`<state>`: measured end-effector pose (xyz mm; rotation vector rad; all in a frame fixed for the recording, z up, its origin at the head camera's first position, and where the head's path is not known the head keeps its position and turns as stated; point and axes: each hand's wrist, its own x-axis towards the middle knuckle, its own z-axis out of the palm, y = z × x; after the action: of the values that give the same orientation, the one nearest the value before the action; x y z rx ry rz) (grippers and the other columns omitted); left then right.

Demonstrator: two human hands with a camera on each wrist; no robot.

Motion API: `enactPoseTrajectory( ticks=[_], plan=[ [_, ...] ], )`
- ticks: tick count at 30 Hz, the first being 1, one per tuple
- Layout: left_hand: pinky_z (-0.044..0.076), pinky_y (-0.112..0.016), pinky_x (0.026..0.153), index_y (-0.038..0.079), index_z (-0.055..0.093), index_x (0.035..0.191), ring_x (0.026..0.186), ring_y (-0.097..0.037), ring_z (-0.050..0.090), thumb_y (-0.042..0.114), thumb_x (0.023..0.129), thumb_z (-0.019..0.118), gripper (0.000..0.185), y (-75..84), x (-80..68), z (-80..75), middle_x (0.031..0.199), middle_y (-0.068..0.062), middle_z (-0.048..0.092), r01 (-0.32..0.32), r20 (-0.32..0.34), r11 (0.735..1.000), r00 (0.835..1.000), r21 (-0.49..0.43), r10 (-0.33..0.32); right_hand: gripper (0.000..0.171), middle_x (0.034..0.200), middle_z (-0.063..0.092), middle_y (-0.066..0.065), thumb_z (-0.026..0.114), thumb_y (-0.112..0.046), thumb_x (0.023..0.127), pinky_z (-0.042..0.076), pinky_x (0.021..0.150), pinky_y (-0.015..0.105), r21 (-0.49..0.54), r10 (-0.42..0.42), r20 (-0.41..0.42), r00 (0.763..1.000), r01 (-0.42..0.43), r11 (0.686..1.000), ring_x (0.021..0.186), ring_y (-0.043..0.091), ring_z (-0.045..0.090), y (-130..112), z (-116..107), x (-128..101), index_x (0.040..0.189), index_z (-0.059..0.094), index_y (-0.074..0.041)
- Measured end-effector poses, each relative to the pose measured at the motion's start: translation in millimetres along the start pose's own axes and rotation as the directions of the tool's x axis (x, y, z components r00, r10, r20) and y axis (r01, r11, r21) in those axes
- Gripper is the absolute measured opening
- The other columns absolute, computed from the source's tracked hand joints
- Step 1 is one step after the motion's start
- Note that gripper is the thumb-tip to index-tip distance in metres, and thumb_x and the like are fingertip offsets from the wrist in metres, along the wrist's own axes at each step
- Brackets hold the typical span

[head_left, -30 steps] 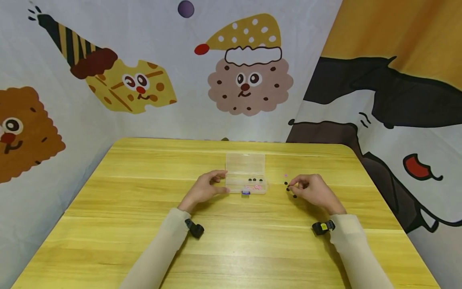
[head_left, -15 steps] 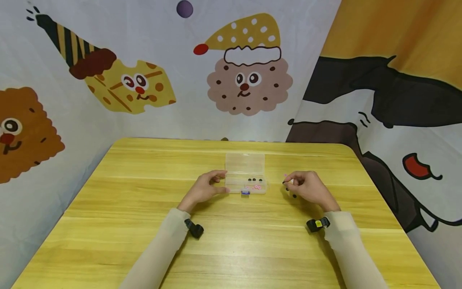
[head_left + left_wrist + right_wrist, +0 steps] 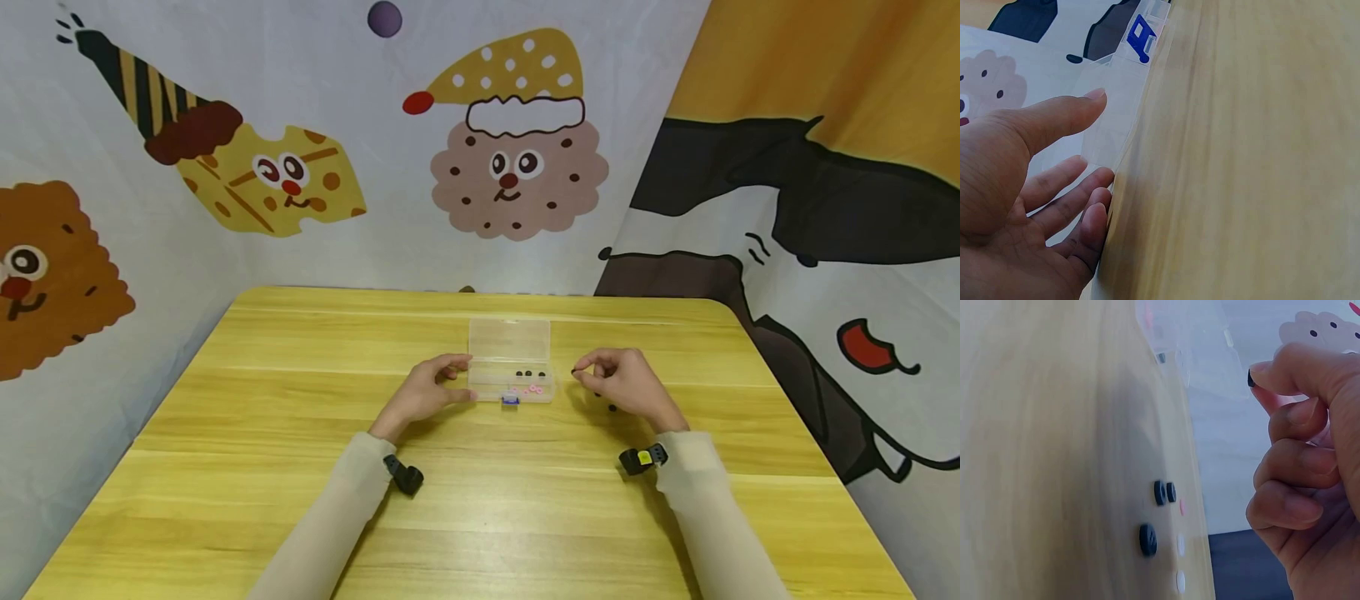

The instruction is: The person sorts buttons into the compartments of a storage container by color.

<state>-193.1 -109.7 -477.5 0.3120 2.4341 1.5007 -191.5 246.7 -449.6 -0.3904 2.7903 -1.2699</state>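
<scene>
Button (image 3: 1250,378), small & black, is what I'm pinching btwn thumb and forefinger tip of my right hand (image 3: 621,385); the other fingers (image 3: 1285,509) are curling in under it so they're not knocking anything on the table. I'm holding it clear of the wood, just right of the clear plastic box (image 3: 512,370), which reads to me as lining up w/ the open tray.

Left hand (image 3: 422,393) is bracing the box: thumb (image 3: 1054,119) is lying along its near left edge, fingers (image 3: 1079,206) are relaxed & nearly straight, touching the side wall where it meets the table. Holding nothing — just keeping the light box from sliding, I'd judge.

Box is sitting mid-table w/ lid flipped back and lying flat behind it. Inside the tray, black buttons (image 3: 528,373) are lying in a row at the right, pink ones (image 3: 534,388) just in front of them — sorted by colour, it seems. Blue latch (image 3: 511,401) is sitting at the front edge.

Loose black buttons (image 3: 1155,512) are lying on the yellow wooden table (image 3: 300,467) below my right hand, a few white and pink ones (image 3: 1180,544) just beside them, nr the table edge in the right wrist view.
</scene>
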Motion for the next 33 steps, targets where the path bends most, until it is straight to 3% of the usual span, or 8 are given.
enactPoseTrajectory(
  ticks=[22, 33],
  plan=[
    [0.045, -0.047, 0.111, 0.018, 0.058, 0.146, 0.126, -0.027, 0.054, 0.023, 0.088, 0.083, 0.063, 0.8, -0.9, -1.0, 0.143, -0.005, 0.061, -0.009, 0.009, 1.0, 1.0, -0.003, 0.009, 0.006, 0.071, 0.059, 0.005, 0.074, -0.022, 0.094, 0.031, 0.044, 0.023, 0.097, 0.013, -0.002, 1.0, -0.013, 0.995, 0.052, 0.012, 0.039, -22, 20, 21, 0.098, 0.078, -0.019],
    [0.046, -0.047, 0.111, 0.018, 0.058, 0.146, 0.125, -0.027, 0.055, 0.022, 0.087, 0.084, 0.064, 1.6, -0.7, -0.9, 0.141, -0.006, 0.062, -0.008, 0.002, 1.0, 1.0, 0.006, 0.008, 0.007, 0.069, 0.059, 0.003, 0.073, -0.018, 0.094, 0.029, 0.043, 0.022, 0.065, -0.034, -0.01, 0.999, 0.034, 0.997, 0.05, 0.009, 0.037, -24, 28, 32, 0.097, 0.079, -0.018]
  ],
)
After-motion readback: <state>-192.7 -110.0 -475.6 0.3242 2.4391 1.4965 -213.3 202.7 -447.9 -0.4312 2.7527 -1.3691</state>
